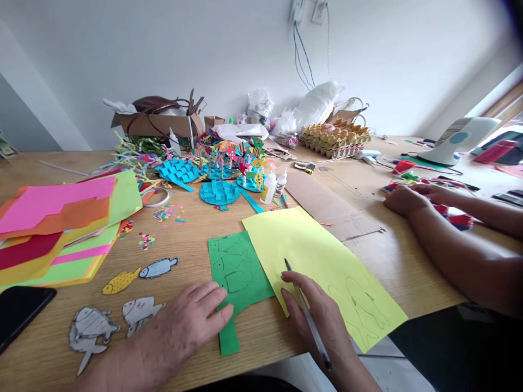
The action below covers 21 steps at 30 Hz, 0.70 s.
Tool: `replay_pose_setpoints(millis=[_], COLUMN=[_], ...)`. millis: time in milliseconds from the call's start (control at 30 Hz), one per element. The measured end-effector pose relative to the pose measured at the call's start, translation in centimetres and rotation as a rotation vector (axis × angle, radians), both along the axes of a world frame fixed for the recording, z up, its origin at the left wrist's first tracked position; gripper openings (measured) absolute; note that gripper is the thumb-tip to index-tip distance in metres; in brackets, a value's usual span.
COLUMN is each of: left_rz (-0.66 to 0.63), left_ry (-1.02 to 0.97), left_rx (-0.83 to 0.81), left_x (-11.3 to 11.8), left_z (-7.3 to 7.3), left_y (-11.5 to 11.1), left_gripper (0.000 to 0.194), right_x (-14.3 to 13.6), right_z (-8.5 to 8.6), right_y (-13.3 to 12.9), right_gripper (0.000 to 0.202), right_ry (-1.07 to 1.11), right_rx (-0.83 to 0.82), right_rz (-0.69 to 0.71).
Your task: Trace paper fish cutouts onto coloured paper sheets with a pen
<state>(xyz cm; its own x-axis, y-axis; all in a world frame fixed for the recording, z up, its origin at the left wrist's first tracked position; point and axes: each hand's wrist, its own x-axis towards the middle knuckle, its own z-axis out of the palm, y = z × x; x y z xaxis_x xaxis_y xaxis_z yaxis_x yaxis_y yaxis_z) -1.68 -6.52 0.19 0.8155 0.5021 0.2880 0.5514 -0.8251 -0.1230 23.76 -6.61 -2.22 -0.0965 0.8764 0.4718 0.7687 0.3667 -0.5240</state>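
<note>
My right hand (322,321) grips a clear pen (311,325), its dark tip over a yellow sheet of paper (302,245). Two fish outlines are drawn near that sheet's right corner. Partly beneath the yellow sheet lies a green piece of paper (257,272) with several pencilled or inked fish. My left hand (183,321) rests flat, fingers stretched out, at the green paper's left edge. Around it lie cut-out fish: a yellow fish (121,282), a blue-grey fish (158,268), a white fish (139,310) and a grey fish (90,322).
At left are stacked coloured papers (61,212) and a black phone (22,310). Glue bottles (268,188), woven blue paper discs (219,192) and a cardboard strip (327,209) lie beyond. Egg trays (335,140) stand farther back. Another person's arms (433,228) rest at right.
</note>
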Motion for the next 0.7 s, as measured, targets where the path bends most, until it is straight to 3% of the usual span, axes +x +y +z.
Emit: replay_pose_setpoints(millis=[167,400,533,700], left_rz=[-0.112,-0.158,-0.108,0.100], left_ry=[0.015,-0.074,-0.203,-0.361], left_rx=[0.016,0.061,0.036,-0.002], left_x=[1.0,1.3,0.0,-2.4], left_z=[-0.8,-1.1,-1.0,0.6], left_y=[1.3,1.7,1.7,1.7], left_gripper=[0.015,0.022,0.026,0.028], right_x=[-0.2,-0.2,-0.2,-0.2], right_z=[0.1,0.2,0.2,0.3], right_y=[0.1,-0.1,-0.1,-0.2], right_gripper=[0.021,0.020,0.020,0.020], right_ry=[0.027,0.092,0.079,0.068], right_rx=[-0.085,-0.108,-0.115,-0.147], right_rz=[-0.040,-0.054,-0.037,-0.019])
